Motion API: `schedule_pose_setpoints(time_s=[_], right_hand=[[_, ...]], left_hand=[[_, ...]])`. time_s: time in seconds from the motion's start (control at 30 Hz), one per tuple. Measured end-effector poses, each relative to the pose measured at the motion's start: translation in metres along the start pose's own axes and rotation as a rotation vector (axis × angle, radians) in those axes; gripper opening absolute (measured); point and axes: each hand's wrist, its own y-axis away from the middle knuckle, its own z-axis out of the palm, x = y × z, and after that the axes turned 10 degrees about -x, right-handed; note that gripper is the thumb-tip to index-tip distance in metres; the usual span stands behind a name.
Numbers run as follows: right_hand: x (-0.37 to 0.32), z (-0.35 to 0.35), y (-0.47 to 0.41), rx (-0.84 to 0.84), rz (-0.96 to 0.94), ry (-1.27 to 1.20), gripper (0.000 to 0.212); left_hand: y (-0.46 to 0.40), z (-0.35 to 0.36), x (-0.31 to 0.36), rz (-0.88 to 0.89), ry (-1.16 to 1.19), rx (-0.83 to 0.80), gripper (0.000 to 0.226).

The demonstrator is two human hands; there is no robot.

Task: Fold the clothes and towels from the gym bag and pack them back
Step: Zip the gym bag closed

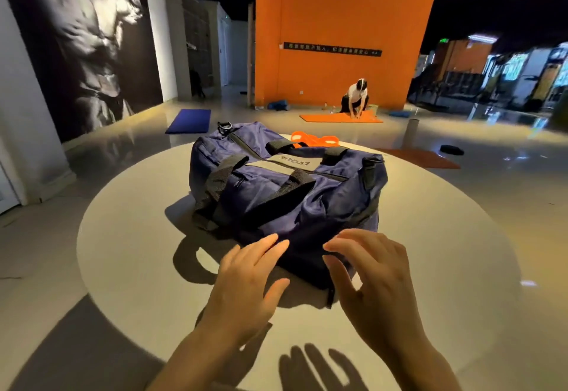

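Zipped navy gym bag (pixel 285 187) on round counter (pixel 430 237), left hand (pixel 249 280) and right hand (pixel 372 280) spread wide at near end, holding nothing; orange item (pixel 310 139) behind bag.

Navy blue gym bag (pixel 276 187), plain, with black webbing handles (pixel 255 184) and a grey label strip (pixel 289 161) lettered in dark grey. Off-white round worktop (pixel 430 237), plain, crossed by dark shadows. Bright orange item (pixel 313 139) just behind the bag. Orange wall (pixel 338 21) carrying a black sign strip (pixel 332 49) with pale lettering. Orange mat (pixel 338 118) on the glossy grey floor (pixel 92 150); blue mat (pixel 189 120) to the left; rust-brown mat (pixel 424 158) to the right. Black-and-white mural (pixel 92 37) of a torso on the left wall.
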Motion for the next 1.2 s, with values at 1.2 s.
schedule_pose_setpoints(time_s=[1.2], right_hand=[[0.06, 0.033, -0.115, -0.531, 0.098, 0.167, 0.025]], left_hand=[[-0.193, -0.035, -0.203, -0.372, 0.003, -0.172, 0.051]])
